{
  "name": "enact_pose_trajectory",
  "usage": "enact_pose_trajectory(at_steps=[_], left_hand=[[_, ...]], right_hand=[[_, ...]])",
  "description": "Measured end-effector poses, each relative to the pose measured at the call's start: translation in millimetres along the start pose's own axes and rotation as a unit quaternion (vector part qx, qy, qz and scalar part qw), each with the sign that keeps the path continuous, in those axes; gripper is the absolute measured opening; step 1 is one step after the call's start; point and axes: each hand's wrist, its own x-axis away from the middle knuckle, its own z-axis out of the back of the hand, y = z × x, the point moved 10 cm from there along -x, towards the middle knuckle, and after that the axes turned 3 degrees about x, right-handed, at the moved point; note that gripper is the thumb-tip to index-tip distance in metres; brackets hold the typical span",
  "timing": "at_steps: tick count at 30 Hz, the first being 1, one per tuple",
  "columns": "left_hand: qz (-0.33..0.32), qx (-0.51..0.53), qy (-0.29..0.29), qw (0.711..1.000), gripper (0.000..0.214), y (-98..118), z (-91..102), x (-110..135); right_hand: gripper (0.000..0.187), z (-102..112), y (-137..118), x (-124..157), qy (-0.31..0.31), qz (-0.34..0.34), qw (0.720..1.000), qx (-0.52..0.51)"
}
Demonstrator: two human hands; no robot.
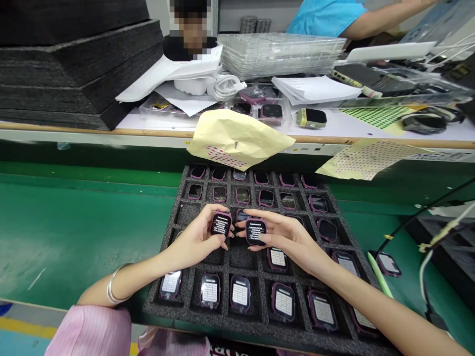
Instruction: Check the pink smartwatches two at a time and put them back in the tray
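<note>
My left hand (pixel 210 228) grips a purple-framed smartwatch (pixel 221 223) by its edges, its lit screen showing a text menu. In my right hand (pixel 277 230) is a second smartwatch (pixel 256 231) of the same kind, also lit with a menu list. The two watches are side by side and apart, above a black foam tray (pixel 243 257). Many like watch bodies sit in the tray's compartments. Dark screens fill the far rows, while those nearer me, such as one watch (pixel 240 292), show pale grids. My hands and forearms hide some compartments.
The tray rests on a green bench (pixel 85 212). On a shelf behind are stacked black foam blocks (pixel 74 74), clear plastic trays (pixel 278 52), papers (pixel 315 89) and a green watch (pixel 311 117). Yellow sheets (pixel 237 138) hang over its edge. Cables lie right. Two people are beyond.
</note>
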Motion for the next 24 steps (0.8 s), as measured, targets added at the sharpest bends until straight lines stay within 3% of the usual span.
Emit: enact_pose_trajectory(at_steps=[7,10,15,19,21,24], left_hand=[[-0.008,0.030,-0.019,0.999,0.034,2.8,-7.3,2.1],[-0.014,0.038,-0.014,0.999,0.029,6.4,-6.7,2.4],[-0.016,0.048,-0.002,0.999,0.025,8.3,-3.7,1.3],[-0.016,0.055,-0.002,0.998,0.022,7.6,-2.4,1.1],[-0.016,0.058,-0.002,0.998,0.020,7.8,-2.0,1.2],[-0.017,0.064,-0.001,0.998,0.020,9.4,-0.9,1.1]], right_hand=[[0.039,11.7,4.2,1.4,0.069,-0.013,0.995,0.065],[0.041,6.4,2.0,2.4,0.039,-0.009,0.997,0.068],[0.063,-7.2,2.8,2.1,-0.041,0.004,0.995,0.092],[0.058,-10.7,12.1,1.6,-0.071,-0.001,0.988,0.136],[0.056,-7.8,13.4,1.6,-0.058,0.009,0.973,0.223],[0.053,-10.6,2.8,2.6,-0.038,0.074,0.916,0.392]])
